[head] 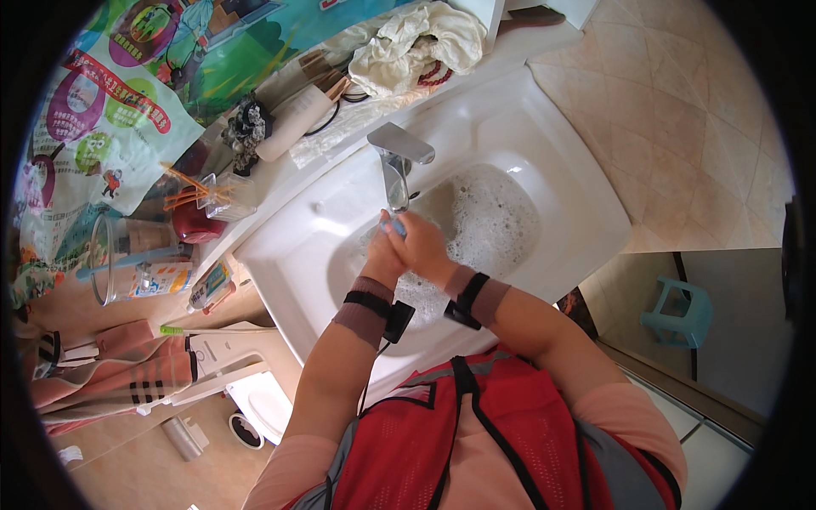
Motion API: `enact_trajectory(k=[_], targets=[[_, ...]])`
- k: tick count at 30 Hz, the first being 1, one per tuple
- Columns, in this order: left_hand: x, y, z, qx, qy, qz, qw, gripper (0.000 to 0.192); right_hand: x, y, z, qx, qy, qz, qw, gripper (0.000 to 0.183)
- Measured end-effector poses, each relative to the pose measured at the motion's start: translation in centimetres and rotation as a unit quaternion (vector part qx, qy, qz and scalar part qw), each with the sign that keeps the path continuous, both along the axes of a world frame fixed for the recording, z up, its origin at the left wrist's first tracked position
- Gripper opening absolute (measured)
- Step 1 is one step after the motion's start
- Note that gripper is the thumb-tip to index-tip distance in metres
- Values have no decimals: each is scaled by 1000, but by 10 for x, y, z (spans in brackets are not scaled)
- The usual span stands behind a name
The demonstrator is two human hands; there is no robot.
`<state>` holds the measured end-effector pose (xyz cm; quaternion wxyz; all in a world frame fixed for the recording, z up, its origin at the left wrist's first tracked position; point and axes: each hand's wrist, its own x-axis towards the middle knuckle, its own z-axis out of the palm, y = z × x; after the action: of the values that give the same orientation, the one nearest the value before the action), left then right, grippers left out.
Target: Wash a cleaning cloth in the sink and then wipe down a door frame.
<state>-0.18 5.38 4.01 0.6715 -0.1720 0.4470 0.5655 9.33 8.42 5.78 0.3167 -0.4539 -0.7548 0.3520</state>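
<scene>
My left hand and my right hand are pressed together just below the spout of the chrome faucet. Between them a small light-blue item shows at the fingers. Most of it is hidden, so its kind cannot be made out. Below my hands, the white washbasin holds water topped with white foam. Each wrist wears a knitted cuff and a black strap with a small dark device.
Behind the basin, a ledge carries a cream scrunched cloth, red beads, a pale bottle and a clear holder with orange sticks. A clear cup stands at left, above pink towels. A teal stool sits at right.
</scene>
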Motion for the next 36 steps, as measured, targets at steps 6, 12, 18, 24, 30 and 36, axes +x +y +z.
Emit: enact_trajectory(k=[6, 12, 18, 24, 30, 36], targets=[[-2, 5, 4, 109, -2, 5, 994, 52, 23, 48, -43, -300, 197, -56, 932, 34], [6, 3, -29, -32, -57, -30, 997, 31, 22, 26, -1, -187, 207, -48, 959, 27], [-26, -26, -91, 402, -205, -90, 888, 31, -8, -43, 36, 43, 95, 76, 992, 23], [19, -4, -8, 24, -45, -64, 997, 34, 13, 8, 5, 55, 1, -4, 998, 25], [4, 2, -42, 64, -95, -55, 992, 35, 12, -1, 12, 21, -53, -52, 997, 26], [2, 6, -39, 170, -109, -57, 978, 40, 9, -3, 8, 55, 19, -22, 998, 29]])
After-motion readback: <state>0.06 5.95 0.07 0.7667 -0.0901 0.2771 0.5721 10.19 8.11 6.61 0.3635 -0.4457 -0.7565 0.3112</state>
